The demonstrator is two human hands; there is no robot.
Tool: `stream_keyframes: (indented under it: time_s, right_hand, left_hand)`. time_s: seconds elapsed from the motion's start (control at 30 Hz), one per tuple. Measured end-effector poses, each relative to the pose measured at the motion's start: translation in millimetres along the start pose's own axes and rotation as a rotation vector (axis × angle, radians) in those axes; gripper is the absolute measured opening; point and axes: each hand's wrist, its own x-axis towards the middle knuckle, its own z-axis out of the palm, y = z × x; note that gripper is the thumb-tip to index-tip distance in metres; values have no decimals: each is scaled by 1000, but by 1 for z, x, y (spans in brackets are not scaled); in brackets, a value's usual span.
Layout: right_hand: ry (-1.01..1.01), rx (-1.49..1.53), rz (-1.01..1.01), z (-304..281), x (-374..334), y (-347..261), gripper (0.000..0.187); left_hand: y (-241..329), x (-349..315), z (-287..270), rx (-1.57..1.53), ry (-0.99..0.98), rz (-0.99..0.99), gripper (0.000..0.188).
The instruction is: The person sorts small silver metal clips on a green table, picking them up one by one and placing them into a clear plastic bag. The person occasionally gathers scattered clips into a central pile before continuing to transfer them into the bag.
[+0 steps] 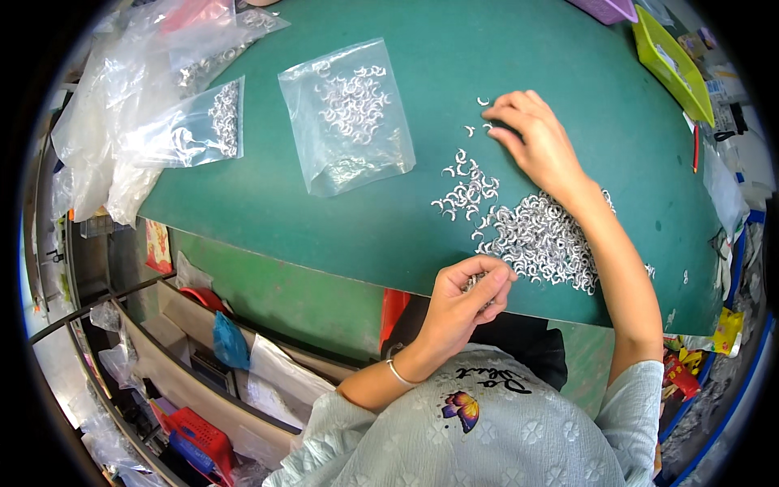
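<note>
Small silver crescent-shaped metal pieces (540, 239) lie in a dense heap near the front of the green table (268, 215). A looser scatter of the same crescents (469, 193) spreads to the heap's left. My left hand (466, 302) is curled closed at the table's front edge, with several crescents showing inside its fingers. Beyond the heap, my right hand (535, 138) reaches over the table, thumb and fingertips a little apart. One crescent (488, 126) shows right at those fingertips, and another crescent (470, 131) lies just left of them.
A clear bag (324, 158) of crescents lies flat left of centre. More plastic bags (114, 122) pile up at the far left, one smaller bag (182, 134) holding crescents. At the far right stand a green basket (673, 69) and a purple basket (608, 10). Drawers (211, 406) sit below left.
</note>
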Motion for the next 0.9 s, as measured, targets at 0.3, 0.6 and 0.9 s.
stream_keyframes:
  time_s: [0.3, 0.6, 0.9]
  right_hand:
    - [-83, 450, 524, -18, -14, -30, 13]
    - [-46, 1568, 918, -42, -95, -103, 13]
    - [70, 1397, 816, -43, -105, -122, 10]
  left_hand:
    - [-3, -2, 3, 26, 49, 62, 12]
    - [-9, -8, 13, 292, 245, 432, 17]
    - [-10, -13, 17, 427, 236, 529, 8]
